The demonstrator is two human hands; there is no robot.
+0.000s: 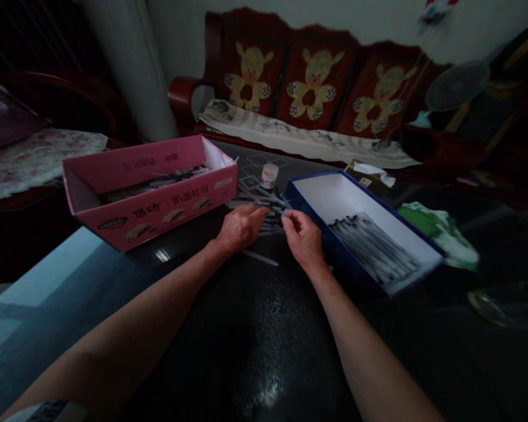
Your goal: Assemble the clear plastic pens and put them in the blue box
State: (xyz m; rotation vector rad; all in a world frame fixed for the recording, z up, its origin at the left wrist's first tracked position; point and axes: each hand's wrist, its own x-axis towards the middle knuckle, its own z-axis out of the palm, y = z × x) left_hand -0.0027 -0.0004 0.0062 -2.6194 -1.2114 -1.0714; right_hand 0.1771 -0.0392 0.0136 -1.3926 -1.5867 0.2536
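Observation:
My left hand (243, 226) and my right hand (303, 235) are close together over the dark table, both with fingers closed in a pinch. Whatever lies between the fingertips is too small and dim to make out. Beneath and behind them is a loose pile of thin translucent sticks (270, 227), some with dark parts. One single stick (259, 257) lies apart in front of the pile. Right of my right hand, a blue box (319, 220) with a white inside holds a row of slim clear sticks (372, 246) with black ends.
A pink carton (158, 217) with more thin pieces inside stands on the left. A small round tub (269, 174) sits behind the pile. Green-and-white packaging (440, 234) and a glass-like dish (508, 305) lie to the right. A wooden sofa (286, 76) stands beyond the table (264, 340).

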